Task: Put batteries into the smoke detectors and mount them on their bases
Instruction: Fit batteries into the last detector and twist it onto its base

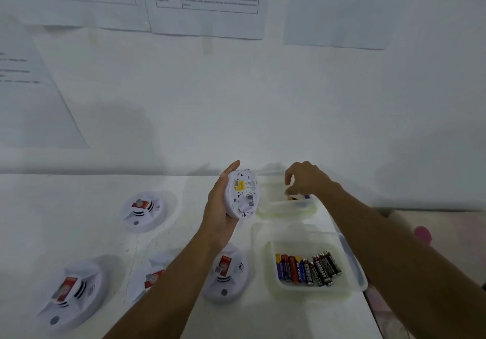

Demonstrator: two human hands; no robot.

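My left hand (pixel 219 208) grips a white round smoke detector (pixel 243 194) and holds it on edge above the table, its back with a yellow label turned to the right. My right hand (pixel 305 179) reaches into the far clear plastic tub (pixel 286 207), fingers curled down at small batteries there; whether they pinch one I cannot tell. A nearer clear tub (pixel 349 257) holds several batteries (pixel 307 267) lying side by side.
Several more white smoke detectors with red labels lie face up on the white table: one at the far left (pixel 143 211), one at the near left (pixel 71 291), one partly under my left forearm (pixel 150 275), one by the near tub (pixel 227 273). Printed sheets hang on the wall (pixel 207 2). The table's right edge (pixel 368 302) runs just past the tubs.
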